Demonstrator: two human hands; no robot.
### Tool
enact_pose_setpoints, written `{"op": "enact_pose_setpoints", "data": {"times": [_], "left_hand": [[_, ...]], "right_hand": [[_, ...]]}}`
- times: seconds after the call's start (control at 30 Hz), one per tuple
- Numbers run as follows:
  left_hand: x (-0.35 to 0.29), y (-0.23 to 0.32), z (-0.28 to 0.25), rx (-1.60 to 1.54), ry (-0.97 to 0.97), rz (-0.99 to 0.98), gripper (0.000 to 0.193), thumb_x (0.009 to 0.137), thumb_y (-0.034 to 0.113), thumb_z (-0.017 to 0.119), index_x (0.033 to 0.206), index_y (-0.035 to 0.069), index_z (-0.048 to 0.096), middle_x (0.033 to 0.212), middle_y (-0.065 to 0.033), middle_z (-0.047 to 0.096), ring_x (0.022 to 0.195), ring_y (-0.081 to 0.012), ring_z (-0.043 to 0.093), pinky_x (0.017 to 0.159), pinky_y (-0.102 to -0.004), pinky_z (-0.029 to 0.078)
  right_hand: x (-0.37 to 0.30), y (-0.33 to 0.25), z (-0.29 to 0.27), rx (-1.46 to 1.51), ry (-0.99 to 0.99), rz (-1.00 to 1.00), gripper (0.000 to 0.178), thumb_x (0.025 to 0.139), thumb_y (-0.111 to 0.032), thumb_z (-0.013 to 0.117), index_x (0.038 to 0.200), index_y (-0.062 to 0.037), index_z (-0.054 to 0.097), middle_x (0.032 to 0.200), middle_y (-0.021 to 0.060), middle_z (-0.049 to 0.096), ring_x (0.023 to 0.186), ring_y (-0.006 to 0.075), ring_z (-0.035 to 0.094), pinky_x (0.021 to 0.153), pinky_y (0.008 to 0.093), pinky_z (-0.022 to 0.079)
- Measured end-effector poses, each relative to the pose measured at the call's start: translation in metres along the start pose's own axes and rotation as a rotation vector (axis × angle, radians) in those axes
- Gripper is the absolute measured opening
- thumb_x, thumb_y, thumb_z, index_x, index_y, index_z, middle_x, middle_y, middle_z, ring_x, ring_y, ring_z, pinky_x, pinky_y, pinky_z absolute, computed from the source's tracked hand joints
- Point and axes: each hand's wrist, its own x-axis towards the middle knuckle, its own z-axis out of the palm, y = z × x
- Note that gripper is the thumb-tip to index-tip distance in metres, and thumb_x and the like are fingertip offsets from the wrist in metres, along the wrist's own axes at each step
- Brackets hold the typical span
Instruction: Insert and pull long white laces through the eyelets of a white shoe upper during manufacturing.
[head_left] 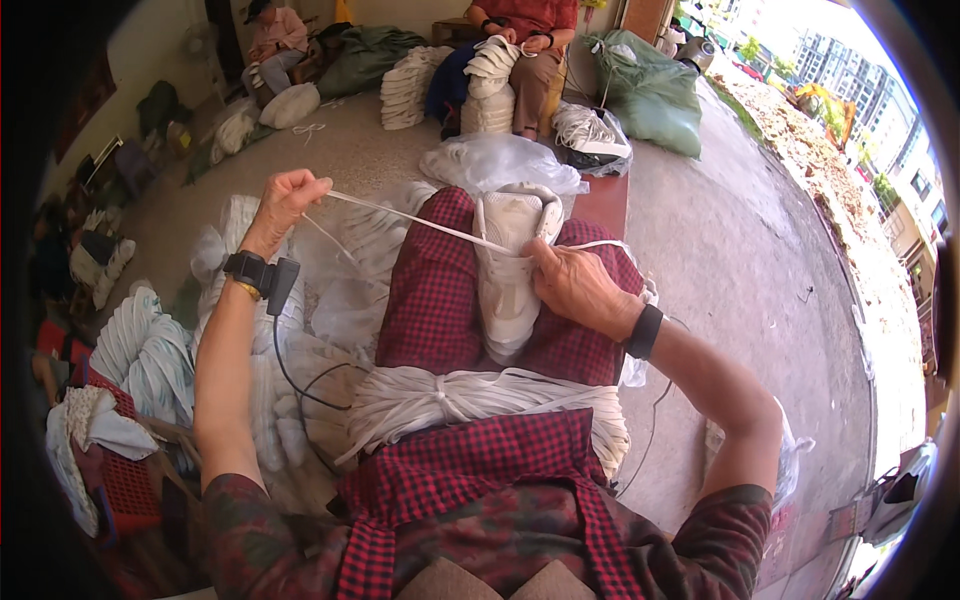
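Note:
A white sneaker (pixel 508 300) sits between my knees, its toe toward me and its tongue standing up at the far end. From its eyelet area a white shoelace (pixel 410 216) runs taut up to the left. My left hand (pixel 287 205), raised above my left knee, is closed on that lace, and a loose end dangles below it. Fingers of my right hand (pixel 580 285) pinch at the shoe's right side by the eyelets; what they hold there is partly hidden. Another stretch of lace trails over my right knee. Across my lap lies a tied bundle of white shoelaces (pixel 470 405).
Stacked white shoes in clear plastic (pixel 345 290) lie left of my legs. A plastic bag (pixel 505 163) is beyond my knees. Two other people sit at the back, near shoe stacks (pixel 410 88) and a green sack (pixel 650 95). A red basket (pixel 125 480) stands at left.

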Motion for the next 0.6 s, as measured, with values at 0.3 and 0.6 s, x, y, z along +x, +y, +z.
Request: {"op": "enact_pose_setpoints", "data": {"times": [0.3, 0.6], "left_hand": [[-0.015, -0.001, 0.077, 0.504, 0.025, 0.117, 0.020, 0.090, 0.021, 0.068, 0.096, 0.003, 0.069, 0.099, -0.0119, 0.066, 0.089, -0.0255, 0.068, 0.081, -0.0380, 0.052], [-0.027, 0.038, 0.173, 0.493, -0.151, 0.666, 0.024, 0.077, 0.004, 0.075, 0.097, 0.002, 0.061, 0.098, -0.0119, 0.062, 0.091, -0.0297, 0.062, 0.077, -0.0385, 0.050]], "right_hand": [[-0.004, 0.001, -0.027, 0.138, 0.195, 0.174, 0.035, 0.080, -0.001, 0.059, 0.114, -0.0021, 0.053, 0.090, 0.0146, 0.057, 0.082, 0.0314, 0.059, 0.071, 0.0423, 0.048], [0.003, 0.003, -0.050, 0.120, 0.016, 0.126, 0.014, 0.091, -0.008, 0.058, 0.100, 0.0010, 0.053, 0.086, 0.0224, 0.061, 0.083, 0.0427, 0.060, 0.071, 0.0470, 0.048]]}}
